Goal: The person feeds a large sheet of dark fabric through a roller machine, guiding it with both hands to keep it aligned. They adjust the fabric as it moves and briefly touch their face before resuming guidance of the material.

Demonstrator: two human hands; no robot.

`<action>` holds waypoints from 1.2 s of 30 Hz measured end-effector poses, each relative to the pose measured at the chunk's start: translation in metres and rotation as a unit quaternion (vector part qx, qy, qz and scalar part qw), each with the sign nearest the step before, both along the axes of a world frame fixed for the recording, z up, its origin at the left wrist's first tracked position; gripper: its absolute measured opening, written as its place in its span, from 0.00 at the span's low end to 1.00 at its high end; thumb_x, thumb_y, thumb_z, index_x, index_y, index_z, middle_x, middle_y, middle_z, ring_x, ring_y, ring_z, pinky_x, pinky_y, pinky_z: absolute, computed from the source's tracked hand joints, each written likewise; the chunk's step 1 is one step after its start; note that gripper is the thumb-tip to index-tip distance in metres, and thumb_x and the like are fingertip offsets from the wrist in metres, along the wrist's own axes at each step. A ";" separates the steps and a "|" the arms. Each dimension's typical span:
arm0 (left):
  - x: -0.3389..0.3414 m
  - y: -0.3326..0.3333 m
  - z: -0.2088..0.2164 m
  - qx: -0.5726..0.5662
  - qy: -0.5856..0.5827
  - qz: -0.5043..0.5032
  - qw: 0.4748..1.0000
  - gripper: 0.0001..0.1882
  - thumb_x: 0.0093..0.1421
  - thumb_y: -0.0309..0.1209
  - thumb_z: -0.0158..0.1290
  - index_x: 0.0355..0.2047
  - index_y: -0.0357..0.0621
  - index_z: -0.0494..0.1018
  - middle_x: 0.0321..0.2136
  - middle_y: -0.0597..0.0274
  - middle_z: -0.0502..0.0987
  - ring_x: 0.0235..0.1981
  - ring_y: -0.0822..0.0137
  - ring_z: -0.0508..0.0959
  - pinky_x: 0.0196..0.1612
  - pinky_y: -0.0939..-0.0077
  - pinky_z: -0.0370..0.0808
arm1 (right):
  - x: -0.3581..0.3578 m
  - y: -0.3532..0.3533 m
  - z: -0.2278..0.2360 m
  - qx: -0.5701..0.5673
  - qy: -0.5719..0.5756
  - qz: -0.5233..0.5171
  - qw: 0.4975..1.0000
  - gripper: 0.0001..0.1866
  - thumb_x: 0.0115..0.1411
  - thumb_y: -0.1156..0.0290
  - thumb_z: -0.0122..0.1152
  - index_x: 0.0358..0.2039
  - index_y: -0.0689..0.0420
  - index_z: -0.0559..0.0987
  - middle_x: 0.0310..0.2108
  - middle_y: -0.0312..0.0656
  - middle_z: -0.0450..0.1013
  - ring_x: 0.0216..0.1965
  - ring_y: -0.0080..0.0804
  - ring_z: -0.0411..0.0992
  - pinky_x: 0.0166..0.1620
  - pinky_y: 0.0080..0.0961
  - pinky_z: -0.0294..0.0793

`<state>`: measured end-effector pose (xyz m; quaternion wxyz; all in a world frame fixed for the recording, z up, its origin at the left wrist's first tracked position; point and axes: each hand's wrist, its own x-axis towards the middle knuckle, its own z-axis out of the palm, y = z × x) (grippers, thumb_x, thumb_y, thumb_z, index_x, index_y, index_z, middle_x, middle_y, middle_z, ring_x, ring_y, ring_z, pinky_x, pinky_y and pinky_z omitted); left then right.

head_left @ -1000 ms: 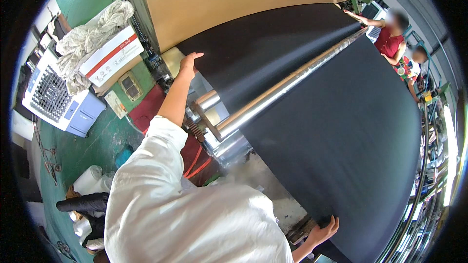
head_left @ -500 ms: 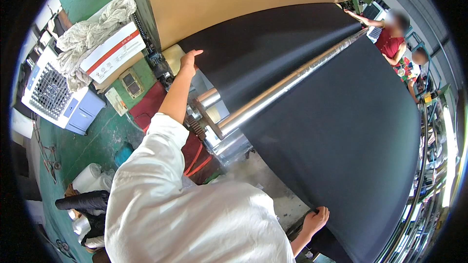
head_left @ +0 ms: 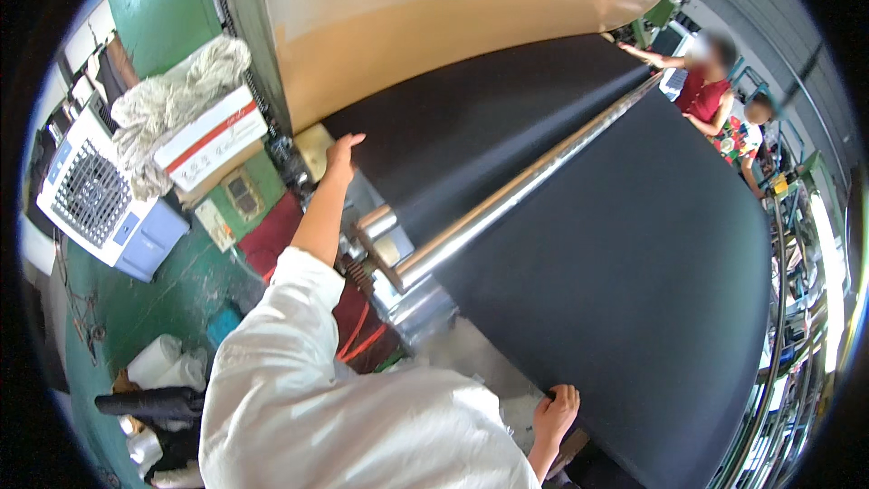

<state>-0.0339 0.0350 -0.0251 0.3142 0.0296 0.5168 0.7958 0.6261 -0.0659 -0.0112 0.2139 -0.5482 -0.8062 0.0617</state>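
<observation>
A wide black sheet [head_left: 615, 281] runs from under a large tan roll of sheeting, beneath a long metal roller [head_left: 534, 179], and spreads toward the lower right. At the sheet's far left edge, beside the tan roll [head_left: 471, 18], is my left hand [head_left: 340, 158], one finger stretched out over the black surface; its other fingers are partly hidden. My right hand [head_left: 557, 414] is closed over the near left edge of the black sheet, fingers curled on top and the thumb out of sight.
Gears and a roller bracket [head_left: 376, 254] stand below my left forearm. Left of them are a white carton [head_left: 213, 147] with pale cloth on top and an air cooler [head_left: 109, 199]. Rolls of material [head_left: 149, 403] lie on the green floor. A person in red [head_left: 706, 91] reaches to the sheet's far end, another person behind.
The whole view has shifted, with the machine now lower in the picture. My right hand has moved along the sheet's edge, nearer the roller. My left hand stays by the far edge.
</observation>
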 end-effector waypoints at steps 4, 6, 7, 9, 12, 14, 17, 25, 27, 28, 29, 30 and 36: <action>0.014 0.010 0.013 -0.032 -0.010 0.077 0.996 0.14 0.57 0.36 0.49 0.36 0.39 0.77 0.32 0.58 0.79 0.27 0.68 0.75 0.25 0.71 0.72 | -0.007 -0.004 0.010 -0.013 0.010 0.008 1.000 0.09 0.38 0.81 0.53 0.25 0.60 0.71 0.28 0.46 0.66 0.35 0.46 0.65 0.41 0.40 0.66; -0.003 0.006 0.003 -0.053 -0.011 0.068 0.996 0.14 0.59 0.36 0.46 0.35 0.41 0.78 0.35 0.63 0.80 0.28 0.69 0.75 0.26 0.72 0.73 | -0.008 0.000 0.011 -0.007 0.027 0.019 0.999 0.10 0.37 0.81 0.54 0.25 0.60 0.72 0.28 0.46 0.66 0.35 0.46 0.66 0.42 0.40 0.66; 0.000 0.005 0.001 -0.022 -0.018 0.047 0.999 0.14 0.60 0.36 0.46 0.35 0.41 0.78 0.34 0.61 0.80 0.27 0.69 0.74 0.25 0.73 0.72 | -0.010 -0.001 0.020 -0.005 0.045 0.005 0.999 0.12 0.35 0.81 0.55 0.25 0.59 0.72 0.29 0.45 0.67 0.37 0.46 0.66 0.43 0.39 0.66; -0.001 0.003 0.003 -0.042 -0.022 0.023 0.999 0.15 0.60 0.36 0.45 0.34 0.41 0.79 0.33 0.59 0.79 0.26 0.68 0.74 0.27 0.74 0.73 | -0.002 0.004 0.027 0.020 0.046 -0.038 0.998 0.11 0.34 0.82 0.54 0.24 0.60 0.72 0.28 0.45 0.67 0.36 0.46 0.66 0.42 0.38 0.66; 0.024 0.008 0.020 -0.071 0.005 0.006 0.997 0.17 0.61 0.37 0.44 0.33 0.41 0.80 0.33 0.58 0.79 0.28 0.65 0.76 0.31 0.74 0.76 | 0.029 0.008 0.022 0.065 0.039 -0.105 0.992 0.12 0.32 0.84 0.54 0.23 0.60 0.72 0.29 0.45 0.66 0.37 0.47 0.65 0.42 0.37 0.66; 0.017 0.000 0.018 -0.039 0.005 -0.023 0.999 0.18 0.62 0.39 0.42 0.35 0.41 0.79 0.36 0.56 0.78 0.33 0.64 0.76 0.36 0.75 0.76 | 0.040 0.009 0.030 0.076 0.023 -0.145 0.986 0.12 0.33 0.85 0.53 0.23 0.59 0.71 0.29 0.45 0.65 0.37 0.47 0.64 0.43 0.37 0.65; 0.014 -0.005 0.017 -0.069 -0.006 -0.034 0.997 0.18 0.62 0.39 0.42 0.36 0.43 0.79 0.39 0.57 0.77 0.36 0.66 0.76 0.38 0.73 0.75 | 0.052 0.006 0.034 0.058 0.005 -0.174 0.983 0.12 0.31 0.84 0.53 0.21 0.59 0.69 0.27 0.45 0.64 0.35 0.46 0.64 0.41 0.37 0.65; 0.009 0.003 0.007 -0.058 0.022 -0.033 0.998 0.16 0.60 0.38 0.45 0.35 0.44 0.80 0.42 0.58 0.76 0.40 0.64 0.74 0.41 0.70 0.72 | 0.027 -0.010 0.024 -0.025 -0.085 -0.023 0.996 0.14 0.36 0.76 0.61 0.28 0.58 0.74 0.31 0.47 0.69 0.39 0.47 0.67 0.43 0.40 0.67; 0.004 0.000 0.003 -0.098 0.024 0.036 0.994 0.16 0.60 0.38 0.45 0.35 0.44 0.80 0.42 0.58 0.77 0.41 0.64 0.74 0.41 0.68 0.72 | 0.013 -0.012 0.039 -0.039 -0.055 -0.005 0.998 0.13 0.37 0.76 0.61 0.28 0.59 0.74 0.31 0.47 0.69 0.39 0.47 0.67 0.43 0.40 0.67; 0.005 0.002 0.005 -0.116 0.022 0.069 0.991 0.16 0.60 0.37 0.44 0.34 0.44 0.80 0.41 0.59 0.77 0.41 0.63 0.74 0.42 0.67 0.72 | 0.008 -0.011 0.042 -0.045 -0.043 0.003 0.998 0.13 0.37 0.77 0.61 0.28 0.59 0.74 0.31 0.47 0.69 0.39 0.48 0.67 0.44 0.40 0.67; 0.007 -0.002 0.005 -0.090 -0.016 0.047 0.995 0.16 0.60 0.38 0.45 0.32 0.44 0.80 0.41 0.59 0.77 0.40 0.64 0.74 0.41 0.66 0.72 | 0.003 -0.011 0.041 -0.071 -0.044 0.008 0.996 0.13 0.37 0.76 0.61 0.29 0.60 0.74 0.32 0.48 0.70 0.40 0.48 0.67 0.44 0.39 0.67; 0.027 0.001 0.014 -0.085 -0.022 0.014 0.996 0.15 0.60 0.38 0.45 0.33 0.45 0.80 0.40 0.59 0.77 0.39 0.64 0.74 0.40 0.66 0.72 | 0.005 -0.013 0.038 -0.055 -0.040 0.013 0.998 0.14 0.37 0.75 0.63 0.29 0.59 0.74 0.34 0.48 0.70 0.40 0.49 0.68 0.44 0.39 0.68; 0.067 -0.018 0.034 -0.083 0.000 -0.120 0.989 0.13 0.59 0.37 0.47 0.39 0.46 0.76 0.37 0.61 0.77 0.35 0.65 0.76 0.36 0.69 0.74 | -0.016 0.002 0.024 -0.089 -0.022 0.057 0.994 0.11 0.45 0.69 0.57 0.31 0.56 0.76 0.32 0.49 0.72 0.38 0.50 0.69 0.42 0.40 0.70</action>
